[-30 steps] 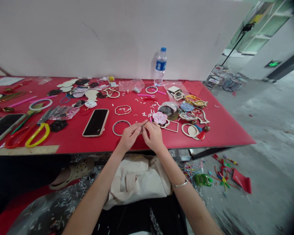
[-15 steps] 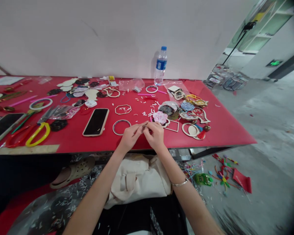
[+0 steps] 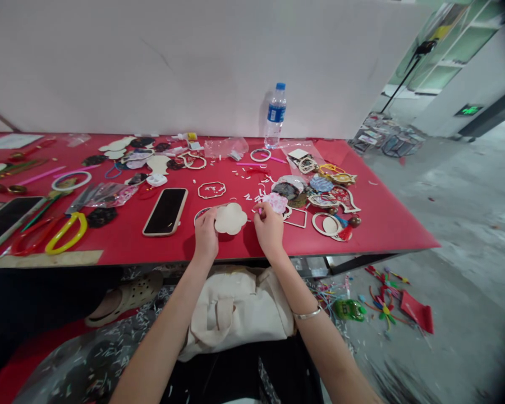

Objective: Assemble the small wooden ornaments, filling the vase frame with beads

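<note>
A clear packet (image 3: 111,193) encloses pink pieces; the left hand (image 3: 206,233), fingers closed, pinches a pale flower-shaped blank (image 3: 231,219) above the table (image 3: 126,241), near a frame (image 3: 212,197) encircling white scraps; the right hand (image 3: 269,227) curls by the pink flower (image 3: 275,202), its grip unclear; a capped bottle (image 3: 274,130), fill uncertain, stands behind.

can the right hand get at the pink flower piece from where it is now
Probably yes: the pink flower piece lies just past the right hand, with nothing obvious between them. The left hand holds the pale flower-shaped piece off to the side.
</note>
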Available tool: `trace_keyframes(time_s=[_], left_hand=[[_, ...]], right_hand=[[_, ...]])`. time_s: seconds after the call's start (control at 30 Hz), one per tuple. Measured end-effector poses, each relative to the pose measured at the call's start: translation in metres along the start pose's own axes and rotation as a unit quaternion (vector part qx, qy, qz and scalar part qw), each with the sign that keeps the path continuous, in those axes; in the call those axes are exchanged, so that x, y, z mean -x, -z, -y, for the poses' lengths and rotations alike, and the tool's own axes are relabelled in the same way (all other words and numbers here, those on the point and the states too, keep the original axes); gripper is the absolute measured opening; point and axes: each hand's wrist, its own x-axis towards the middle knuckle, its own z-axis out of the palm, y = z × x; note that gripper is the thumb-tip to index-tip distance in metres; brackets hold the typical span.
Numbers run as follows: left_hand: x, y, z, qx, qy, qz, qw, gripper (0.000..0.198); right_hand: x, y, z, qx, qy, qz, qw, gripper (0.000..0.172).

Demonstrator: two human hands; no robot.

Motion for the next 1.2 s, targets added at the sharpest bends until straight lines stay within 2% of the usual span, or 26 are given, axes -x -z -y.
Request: trace_keyframes(time_s=[0.17,0.3,0.47,0.6,0.73,0.9,1.03,1.1,1.2], left_hand=[[0.0,-0.002,-0.002,0.02,0.014,-0.013,1.0,0.019],[-0.001,-0.001,-0.002,0.023,0.028,0.025,0.999,0.019],[0.0,-0.002,-0.005,0.048,0.059,0.051,0.996,0.026],[0.001,-0.001,-0.006,0.036,0.038,0.071,0.996,0.025],[0.001,0.001,-0.003,0.014,0.038,0.094,0.995,0.019],[0.002,0.004,-0.003,-0.014,0.024,0.13,0.991,0.023],[0.003,0.006,-0.001,-0.058,0.01,0.152,0.987,0.028],[0.002,0.007,0.001,-0.09,0.002,0.133,0.987,0.029],[-0.001,0.008,0.005,-0.152,-0.012,0.127,0.98,0.029]], right_hand=[[0.002,0.001,0.003,0.016,0.068,0.041,0.997,0.023],[0.002,0.0,0.004,0.022,0.117,0.101,0.988,0.028],[0.002,0.001,0.002,0.002,0.132,0.107,0.985,0.033],[0.004,0.002,0.004,0.008,0.153,0.112,0.982,0.034],[0.004,0.003,0.004,0.019,0.151,0.104,0.983,0.034],[0.004,0.003,0.003,0.015,0.125,0.094,0.988,0.034],[0.004,0.004,0.004,0.01,0.135,0.098,0.986,0.035],[0.005,0.004,0.005,-0.003,0.122,0.063,0.99,0.028],[0.006,0.006,0.004,-0.07,0.061,-0.036,0.995,0.017]])
